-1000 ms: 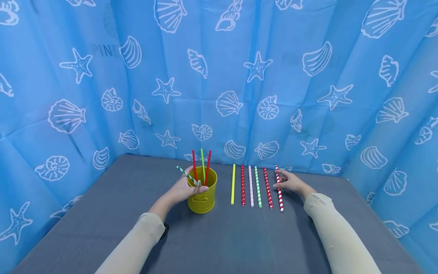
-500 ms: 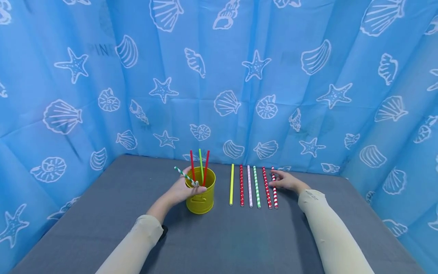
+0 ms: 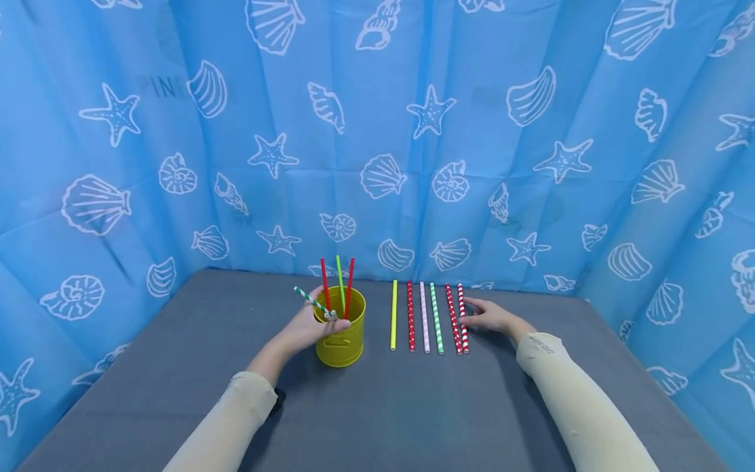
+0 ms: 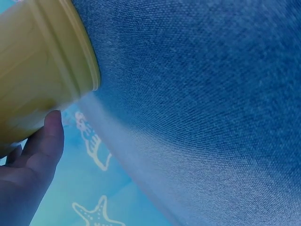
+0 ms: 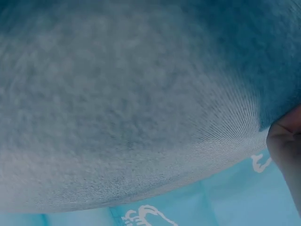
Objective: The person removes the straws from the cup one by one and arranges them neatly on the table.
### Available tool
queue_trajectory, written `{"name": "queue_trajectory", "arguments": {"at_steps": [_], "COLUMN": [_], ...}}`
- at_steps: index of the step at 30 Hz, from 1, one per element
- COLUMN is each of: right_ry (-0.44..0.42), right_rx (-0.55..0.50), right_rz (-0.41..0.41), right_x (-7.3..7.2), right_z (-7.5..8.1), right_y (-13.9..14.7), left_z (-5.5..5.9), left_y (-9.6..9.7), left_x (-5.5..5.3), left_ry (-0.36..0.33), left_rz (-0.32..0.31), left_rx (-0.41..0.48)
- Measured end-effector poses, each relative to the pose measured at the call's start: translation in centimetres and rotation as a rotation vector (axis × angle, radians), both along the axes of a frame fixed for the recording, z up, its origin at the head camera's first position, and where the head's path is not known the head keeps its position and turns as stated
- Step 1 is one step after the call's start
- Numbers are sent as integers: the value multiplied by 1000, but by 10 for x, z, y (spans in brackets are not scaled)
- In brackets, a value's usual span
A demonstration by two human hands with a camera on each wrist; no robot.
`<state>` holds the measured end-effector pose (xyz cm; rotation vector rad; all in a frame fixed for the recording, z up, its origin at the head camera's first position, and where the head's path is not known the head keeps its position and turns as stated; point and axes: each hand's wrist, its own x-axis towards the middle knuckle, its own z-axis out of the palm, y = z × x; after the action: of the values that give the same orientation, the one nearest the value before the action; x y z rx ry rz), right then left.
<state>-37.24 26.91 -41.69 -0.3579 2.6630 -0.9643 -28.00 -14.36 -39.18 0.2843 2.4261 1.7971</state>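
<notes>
Right of centre in the head view, the striped red straw lay on the surface, just left of the nearer right hand, whose thumb and forefinger, spread apart, touched it. Its long axis ran up the frame, leaning slightly left, its lower end close to the speckled red straw. Left of centre, the left hand clasped the yellow bucket.

Bucket, straws on grey table
</notes>
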Motion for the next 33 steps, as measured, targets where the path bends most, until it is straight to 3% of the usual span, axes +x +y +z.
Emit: {"name": "queue_trajectory", "arguments": {"at_steps": [8,12,18,33], "right_ry": [-80,-70,-57,-94], "right_rx": [-25,0,28,20], "right_rz": [-11,-23,-111,-125], "right_x": [1,-2,-5,-4], "right_z": [5,3,-2,1], "right_y": [5,4,-6,-4], "left_z": [-1,-1,0,-1], "left_y": [0,1,1,1], "left_x": [0,0,1,0], "left_ry": [3,12,12,7], "left_rz": [-5,-9,-11,-11], "left_rx": [-4,-1,13,29]}}
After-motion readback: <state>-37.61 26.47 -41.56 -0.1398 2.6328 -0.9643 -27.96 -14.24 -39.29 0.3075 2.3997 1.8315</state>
